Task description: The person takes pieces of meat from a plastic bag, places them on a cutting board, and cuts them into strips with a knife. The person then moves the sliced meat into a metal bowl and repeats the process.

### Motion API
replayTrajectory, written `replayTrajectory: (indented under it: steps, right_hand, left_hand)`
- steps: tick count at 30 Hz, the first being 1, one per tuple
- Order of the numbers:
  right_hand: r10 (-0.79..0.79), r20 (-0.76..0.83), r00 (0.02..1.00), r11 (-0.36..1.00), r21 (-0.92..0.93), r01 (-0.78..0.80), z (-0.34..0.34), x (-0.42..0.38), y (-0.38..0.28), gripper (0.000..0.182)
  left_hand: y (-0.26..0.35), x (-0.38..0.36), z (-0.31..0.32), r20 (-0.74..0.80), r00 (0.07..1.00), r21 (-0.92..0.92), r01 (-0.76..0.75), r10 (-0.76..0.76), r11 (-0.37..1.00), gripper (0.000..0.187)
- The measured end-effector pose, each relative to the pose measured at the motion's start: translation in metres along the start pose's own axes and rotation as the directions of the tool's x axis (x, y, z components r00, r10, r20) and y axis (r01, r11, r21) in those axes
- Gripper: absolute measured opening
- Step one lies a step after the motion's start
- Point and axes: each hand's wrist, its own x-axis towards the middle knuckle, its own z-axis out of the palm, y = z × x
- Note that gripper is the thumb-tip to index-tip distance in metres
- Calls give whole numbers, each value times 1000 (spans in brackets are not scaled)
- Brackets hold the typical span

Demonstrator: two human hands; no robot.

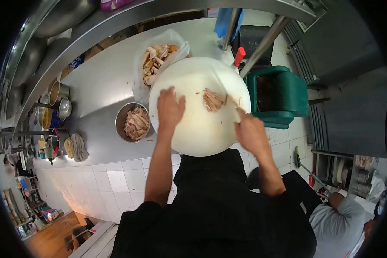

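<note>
A small pile of sliced meat (pixel 212 100) lies on the round white cutting board (pixel 193 133), right of its middle. My right hand (pixel 251 132) grips a knife (pixel 220 81) at the board's right edge. Its pale blade points away from me beside the meat and barely stands out from the board. My left hand (pixel 170 109) rests on the left part of the board, fingers apart and nothing in them. Left of that hand, a metal bowl (pixel 118 125) holds meat strips. Behind the board, a clear plastic bag (pixel 181 41) contains larger meat pieces.
The steel counter (pixel 96 92) extends left, with metal pots (pixel 59 93) and cloths (pixel 78 147) on it. A green bin (pixel 297 92) stands right of the board, near a red handle (pixel 240 56). A steel shelf runs overhead. Another person (pixel 337 225) is at lower right.
</note>
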Motion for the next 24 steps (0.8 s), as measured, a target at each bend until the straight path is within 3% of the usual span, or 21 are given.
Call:
replayTrajectory:
  steps: [2,4,5,8,9,11,13,14,16,18,20,22,24]
  right_hand:
    - [-27,38,999,997,70,24,3,1,-16,34]
    - [-63,73,995,989,136,52,-3,2,-17,36]
    - [-61,56,997,962,270,44,-9,2,-10,36]
    - [11,42,999,869,493,-30,-27,-2,19,38]
    - [-10,-37,999,902,432,24,-32,-4,29,35]
    - [-32,-112,993,929,364,71,-33,-5,37,31]
    - [79,-82,993,997,33,-77,-25,-4,41,23]
    - [63,-94,994,998,-3,-63,-16,-4,35,18]
    - [34,-54,998,999,-14,-35,0,-4,11,18]
    - [66,-56,996,994,92,-61,-6,-3,17,19]
    - [181,3,984,917,361,-170,-5,-4,48,25]
    - [284,201,938,773,531,-348,-31,-9,75,29]
    - [264,319,910,824,417,-385,-31,-13,111,30]
  left_hand:
    - [2,-17,20,-75,992,31,-98,100,995,41]
    - [14,-22,21,45,981,-185,-176,187,967,38]
    - [18,-23,19,196,964,-381,-93,179,920,36]
    - [30,-33,6,200,978,-482,46,59,875,36]
    - [30,-34,7,197,979,-482,48,55,875,36]
    - [28,-38,14,-34,991,-302,-136,132,944,38]
    - [32,-43,26,-32,986,-232,-165,162,959,39]
    - [36,-43,32,-32,981,-163,-195,192,967,40]
    - [47,-41,32,52,976,-221,-195,211,956,41]
    - [49,-36,31,136,965,-265,-184,225,946,42]
    - [41,-30,29,-3,984,-192,-175,178,966,44]
    - [36,-20,38,-72,974,-171,-223,214,960,47]
    - [47,-14,50,-67,945,-176,-328,321,928,49]
